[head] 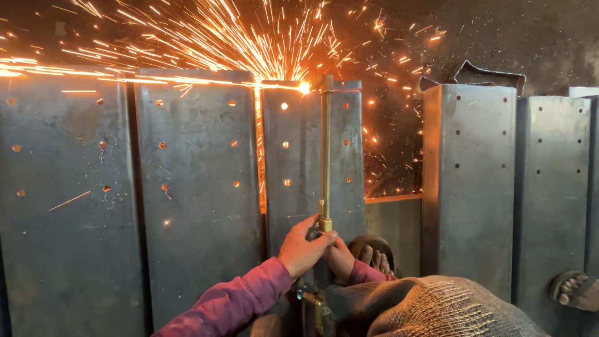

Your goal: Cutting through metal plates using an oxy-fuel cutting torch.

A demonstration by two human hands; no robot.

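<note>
The cutting torch (325, 156) stands nearly upright in the middle of the scene, its brass tube running from the person's hands up to the far top edge of a steel channel (312, 162), where the tip throws a wide fan of sparks (206, 37) up and to the left. The left hand (304, 248) is clamped around the tube just below the brass fitting, fingers wrapped tight. The right hand (340, 257) sits right behind it, touching it and mostly hidden, so whether it grips the torch or just braces can't be told.

A glowing orange cut line (258, 143) runs down the seam just left of that channel. To keep the cut clean, the person would probably want a steady travel speed and a tip that stays just off the metal. The two-handed hold low on the tube looks like a decent way to damp wobble (a long tube magnifies any twitch at the tip).

More perforated steel channels stand to the left (193, 187) and right (468, 181), close together. A sandalled foot (374, 254) sits just right of the hands, another foot (577, 290) at the far right edge, and both look bare-toed, so the sparks are a fair worry. The pink sleeve (231, 299) is nearer the camera and well below the spray.
</note>
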